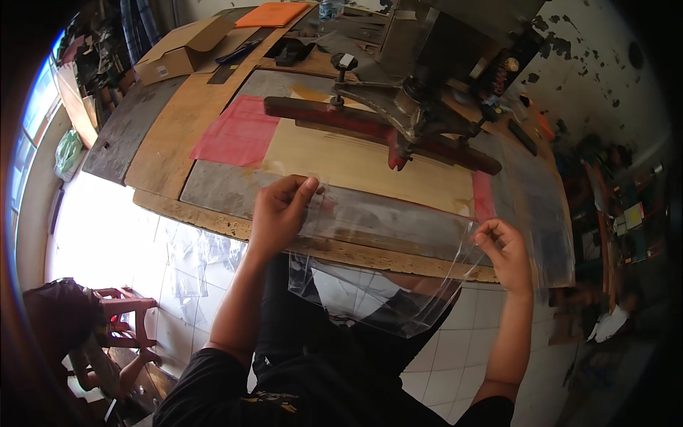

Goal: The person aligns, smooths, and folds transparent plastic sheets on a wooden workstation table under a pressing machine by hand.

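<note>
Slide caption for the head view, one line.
Left hand and right hand hold clear plastic between them at the bench's near edge, before a machine.

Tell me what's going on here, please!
The left hand pinches one side of a clear plastic sheet and the right hand pinches the other. It hangs between them by the table's front edge. Beyond it, a long bar sits over a yellowish sheet.
</note>
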`<state>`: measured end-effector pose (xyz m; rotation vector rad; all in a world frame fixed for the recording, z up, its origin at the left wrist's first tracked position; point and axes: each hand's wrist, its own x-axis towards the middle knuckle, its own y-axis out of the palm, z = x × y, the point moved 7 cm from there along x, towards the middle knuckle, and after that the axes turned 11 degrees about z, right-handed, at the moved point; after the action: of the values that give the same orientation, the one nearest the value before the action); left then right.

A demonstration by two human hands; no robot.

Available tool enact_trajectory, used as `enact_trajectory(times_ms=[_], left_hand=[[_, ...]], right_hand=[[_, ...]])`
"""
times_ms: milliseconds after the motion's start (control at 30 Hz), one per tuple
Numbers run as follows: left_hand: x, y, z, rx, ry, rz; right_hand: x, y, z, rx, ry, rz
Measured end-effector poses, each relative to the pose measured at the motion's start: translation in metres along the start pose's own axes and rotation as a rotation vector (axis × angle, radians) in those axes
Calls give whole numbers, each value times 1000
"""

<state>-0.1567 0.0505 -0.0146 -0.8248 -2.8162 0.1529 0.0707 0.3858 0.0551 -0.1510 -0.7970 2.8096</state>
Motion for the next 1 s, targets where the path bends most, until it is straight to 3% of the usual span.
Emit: enact_trajectory(times_ms=[367, 867, 1000], left_hand=[[-1, 5, -2, -51, -90, 86], [2, 8, -1, -50, 37, 52], [0, 5, -4, 53, -78, 54]], right_hand=[[9, 1, -16, 112, 6, -66], [13, 0, -33, 167, -8, -90], [12, 0, -34, 158, -24, -91]])
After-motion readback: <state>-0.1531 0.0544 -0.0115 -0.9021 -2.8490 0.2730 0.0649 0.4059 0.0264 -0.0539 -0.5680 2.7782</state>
